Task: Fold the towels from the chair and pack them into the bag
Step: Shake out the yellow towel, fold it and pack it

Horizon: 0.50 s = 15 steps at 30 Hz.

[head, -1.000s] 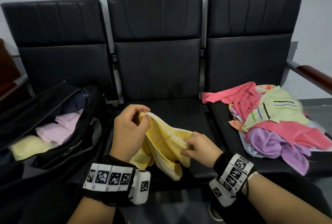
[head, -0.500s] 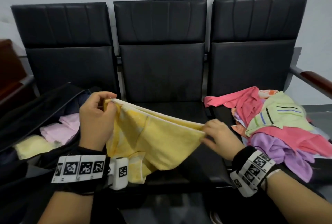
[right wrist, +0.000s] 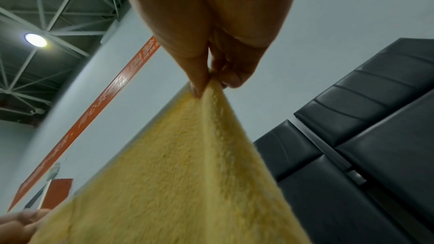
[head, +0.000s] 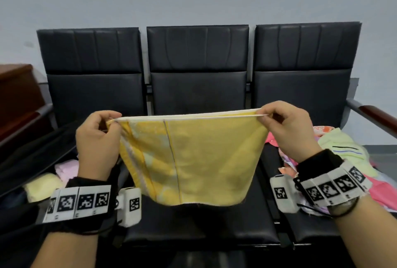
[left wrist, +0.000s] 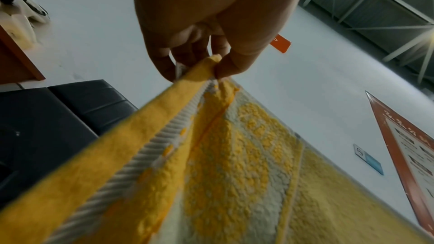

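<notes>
Black seats (head: 197, 96) fill the frame middle, and the yellow towel (head: 193, 160) hangs there with its corners pinched by the left hand (head: 97, 141) and right hand (head: 287, 130), so I'd keep that top edge taut and level before folding it for the bag (head: 28, 160) at lower left.

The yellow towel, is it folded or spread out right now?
Folded in half: the yellow towel hangs with two edges together, pinched by left hand and right hand.

Much of the middle chair seat (head: 193, 224) is hidden behind the yellow towel (head: 193, 160). The bag (head: 32, 160) is cut off by the head view's left edge, the towel pile (head: 343, 151) by its right. The left hand's fingers (left wrist: 164, 66) are partly concealed by cloth. The orange banner (right wrist: 112, 88) lettering is blurred.
</notes>
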### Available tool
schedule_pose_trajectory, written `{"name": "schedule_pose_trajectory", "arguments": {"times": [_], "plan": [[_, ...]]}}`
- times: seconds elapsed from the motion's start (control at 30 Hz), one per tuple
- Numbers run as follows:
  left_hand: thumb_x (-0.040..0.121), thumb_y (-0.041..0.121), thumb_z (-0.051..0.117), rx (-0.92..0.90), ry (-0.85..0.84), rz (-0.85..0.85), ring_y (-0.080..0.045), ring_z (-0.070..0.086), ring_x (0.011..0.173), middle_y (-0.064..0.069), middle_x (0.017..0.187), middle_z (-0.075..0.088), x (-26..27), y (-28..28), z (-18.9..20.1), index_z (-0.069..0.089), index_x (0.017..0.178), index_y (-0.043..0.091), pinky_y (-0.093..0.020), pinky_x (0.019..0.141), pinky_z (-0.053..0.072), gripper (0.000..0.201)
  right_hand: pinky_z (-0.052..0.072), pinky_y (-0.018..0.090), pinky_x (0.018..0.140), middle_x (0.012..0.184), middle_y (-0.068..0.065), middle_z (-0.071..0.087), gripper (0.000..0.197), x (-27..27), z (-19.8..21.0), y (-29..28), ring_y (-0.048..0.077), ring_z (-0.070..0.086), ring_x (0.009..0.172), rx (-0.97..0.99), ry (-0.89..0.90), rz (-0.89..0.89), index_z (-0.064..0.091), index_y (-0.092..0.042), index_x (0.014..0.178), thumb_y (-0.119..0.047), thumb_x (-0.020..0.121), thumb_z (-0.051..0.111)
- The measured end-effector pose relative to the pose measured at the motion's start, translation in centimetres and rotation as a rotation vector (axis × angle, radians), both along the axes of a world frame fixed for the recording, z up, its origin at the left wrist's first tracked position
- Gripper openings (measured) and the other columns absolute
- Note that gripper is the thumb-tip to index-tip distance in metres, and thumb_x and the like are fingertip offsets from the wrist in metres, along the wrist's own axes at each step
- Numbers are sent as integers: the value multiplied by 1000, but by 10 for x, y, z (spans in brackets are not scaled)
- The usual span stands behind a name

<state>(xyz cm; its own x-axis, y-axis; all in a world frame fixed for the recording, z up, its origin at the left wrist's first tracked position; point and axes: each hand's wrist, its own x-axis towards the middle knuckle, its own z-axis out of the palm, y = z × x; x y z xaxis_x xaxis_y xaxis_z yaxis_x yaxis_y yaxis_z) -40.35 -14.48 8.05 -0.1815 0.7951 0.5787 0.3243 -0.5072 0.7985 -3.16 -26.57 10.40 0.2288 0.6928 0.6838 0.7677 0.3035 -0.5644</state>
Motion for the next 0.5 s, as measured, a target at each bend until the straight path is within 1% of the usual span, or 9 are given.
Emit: {"name": "schedule_pose_trajectory", "arguments": {"times": [0.07, 0.13, 0.2, 0.23, 0.3, 0.37, 0.43, 0.47, 0.5], "plan": [[82, 11, 53, 6, 2, -2, -14, 60, 67, 3, 81, 68, -3, -5, 0, 70, 92, 25, -36, 61, 52, 24, 49, 14, 70, 80, -11, 70, 20, 1, 0, -8, 5, 64, 77, -18, 77, 19, 73, -23, 85, -3, 84, 73], [82, 11, 53, 11, -29, -6, -8, 56, 63, 7, 76, 67, -4, -9, 4, 71, 89, 27, -26, 56, 48, 25, 52, 18, 68, 77, -9, 70, 19, 2, 0, -14, 6, 65, 74, 16, 188, 63, 74, -24, 86, -5, 84, 74], [79, 13, 53, 19, -53, -17, -2, 53, 59, 11, 73, 67, -3, -11, 9, 71, 86, 27, -16, 51, 44, 24, 53, 21, 64, 77, -11, 69, 20, 5, 2, -17, 7, 62, 71, 54, 275, 88, 75, -25, 93, -8, 85, 74], [77, 14, 53, 15, -63, -28, -2, 53, 57, 11, 71, 66, -3, -10, 12, 71, 86, 27, -15, 49, 43, 24, 52, 19, 62, 77, -12, 69, 21, 7, 3, -17, 5, 61, 69, 55, 291, 87, 75, -26, 97, -9, 86, 73], [75, 17, 54, -24, -52, -47, -2, 53, 56, 11, 70, 67, 0, -5, 12, 72, 85, 28, -17, 48, 44, 23, 50, 16, 55, 76, -11, 70, 18, 12, 0, -11, 3, 61, 62, 9, 291, 75, 76, -25, 95, -11, 87, 72], [74, 19, 56, -112, 5, -63, -7, 57, 56, 9, 69, 69, 5, 7, 7, 72, 82, 28, -24, 51, 47, 21, 50, 19, 48, 73, -5, 70, 14, 16, -8, 1, 5, 60, 55, -80, 314, 62, 75, -22, 86, -9, 87, 69], [76, 13, 58, -221, 98, -74, -19, 64, 61, 4, 69, 70, 13, 21, -2, 73, 78, 25, -35, 57, 53, 19, 53, 27, 49, 72, 2, 68, 17, 18, -21, 18, 10, 61, 54, -188, 372, 39, 72, -18, 80, -5, 89, 67], [77, 10, 60, -269, 139, -81, -26, 67, 65, 1, 72, 71, 17, 27, -5, 73, 78, 23, -40, 60, 56, 19, 56, 32, 52, 75, 7, 67, 18, 17, -27, 26, 12, 62, 56, -231, 408, 27, 70, -17, 79, -3, 90, 65], [78, 8, 62, -300, 163, -90, -28, 67, 67, -2, 74, 71, 21, 31, -7, 73, 79, 22, -44, 65, 58, 18, 59, 34, 56, 77, 10, 67, 19, 17, -30, 33, 16, 64, 59, -251, 448, 18, 69, -16, 79, -1, 90, 64]]}}
